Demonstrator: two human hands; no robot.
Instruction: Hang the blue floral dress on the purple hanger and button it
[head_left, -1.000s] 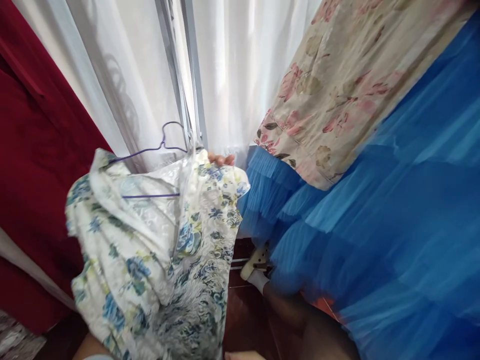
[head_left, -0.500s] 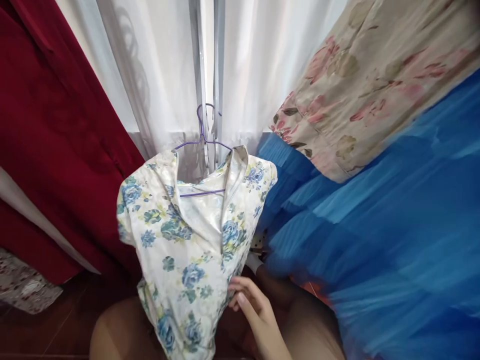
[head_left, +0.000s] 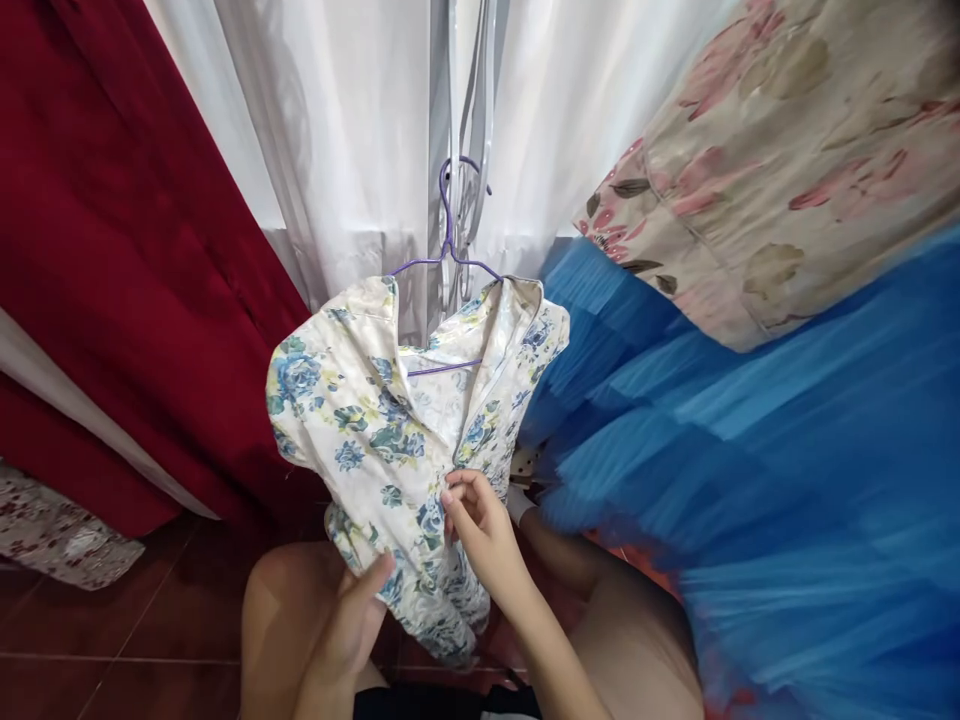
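Observation:
A white blouse (head_left: 360, 400) with blue roses and green-yellow leaves hangs on a purple wire hanger (head_left: 448, 240). Its collar spreads into a deep V, and the hanger's bar crosses the neck opening. My right hand (head_left: 480, 525) pinches the blouse's front edge just below the V, thumb and fingertips together. Lower on the left side, my left hand (head_left: 356, 615) grips the fabric, its thumb on the front and its fingers hidden behind. The blouse's bottom hangs bunched between my knees.
White curtains (head_left: 337, 130) and pale straps (head_left: 454, 90) hang behind the hanger. Dark red cloth (head_left: 150, 300) drapes on the left. On the right hang a beige floral garment (head_left: 750, 220) and layered blue tulle (head_left: 750, 480). Reddish tiles (head_left: 172, 620) cover the floor.
My left hand has come into view and taken hold of the blouse's left side. My right hand has moved up to the V and pinches the front edge. The view has shifted slightly.

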